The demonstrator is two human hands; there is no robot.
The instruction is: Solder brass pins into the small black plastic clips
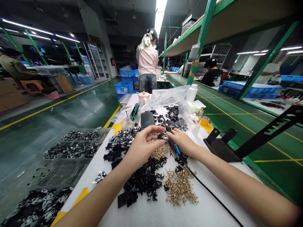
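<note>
Above the heaped parts, my left hand is closed on a small metal part, its thumb and fingers curved around it. Close beside it, my right hand grips a blue-handled tool whose black cord runs down to the front right. Small brass-coloured pieces lie in a pile below, with more under the hands. Black parts spread over the white table. A dark phone lies just beyond my left hand.
Clear trays of small parts stand left. A black metal stand is at the right. A pink lidded cup, a white bottle, yellow tape and plastic bags sit farther back. A person stands beyond the table.
</note>
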